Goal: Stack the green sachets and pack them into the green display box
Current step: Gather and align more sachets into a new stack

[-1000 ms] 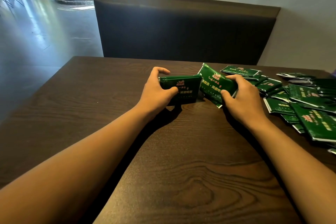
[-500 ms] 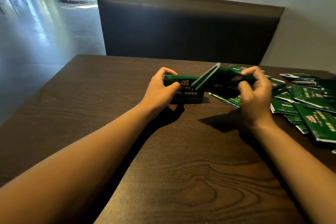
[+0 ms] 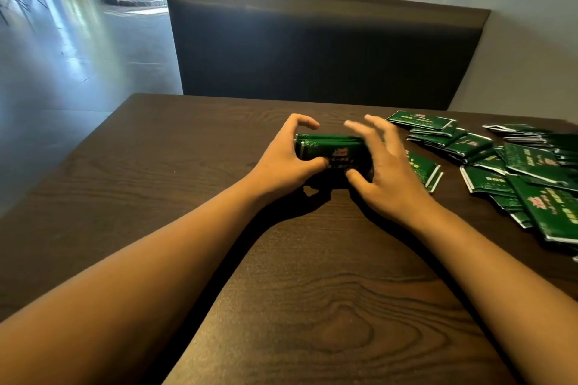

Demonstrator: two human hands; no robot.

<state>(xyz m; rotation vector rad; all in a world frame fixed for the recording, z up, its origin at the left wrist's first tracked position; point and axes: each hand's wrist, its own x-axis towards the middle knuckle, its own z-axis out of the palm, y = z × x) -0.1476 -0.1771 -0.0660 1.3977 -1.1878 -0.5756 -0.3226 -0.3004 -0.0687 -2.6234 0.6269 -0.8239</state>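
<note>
A stack of green sachets [image 3: 332, 149] stands on edge on the dark wooden table [image 3: 175, 172]. My left hand [image 3: 281, 162] grips the stack's left end, thumb in front and fingers curled over the top behind it. My right hand [image 3: 386, 172] is at the stack's right end, blurred, with fingers spread and straight above it and its thumb near the front face. Several loose green sachets [image 3: 528, 172] lie scattered to the right, one [image 3: 423, 169] just beside my right hand. No box separate from the stack is visible.
A dark padded bench back [image 3: 312, 50] rises behind the table's far edge. The table's left edge [image 3: 78, 147] drops to a shiny floor. A grey wall [image 3: 516, 56] stands at the right.
My right hand lifted a bundle of sachets from the pile, swung it left against the stack in my left hand and let go. Its fingers are now spread.
</note>
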